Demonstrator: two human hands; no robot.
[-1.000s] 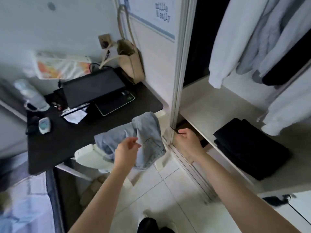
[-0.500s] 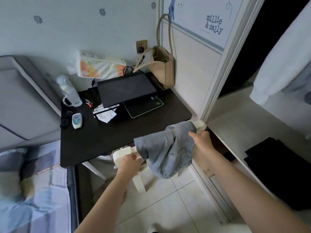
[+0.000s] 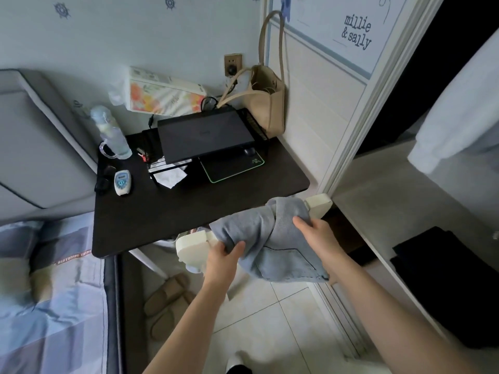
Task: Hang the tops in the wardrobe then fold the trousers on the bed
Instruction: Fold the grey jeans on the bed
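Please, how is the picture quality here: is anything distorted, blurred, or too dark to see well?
Head view: wide-angle bending curves the wardrobe frame and desk; the wardrobe's upper interior is nearly black; the folded black clothes lose detail; the bed at the left edge is soft; both hands and the denim jeans look fairly sharp.

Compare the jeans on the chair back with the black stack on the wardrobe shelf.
The jeans are light blue; the black stack is dark. The jeans hang bunched over the chair back; the stack lies folded flat. The left hand and right hand grip the jeans; nothing touches the stack. Both are cloth.
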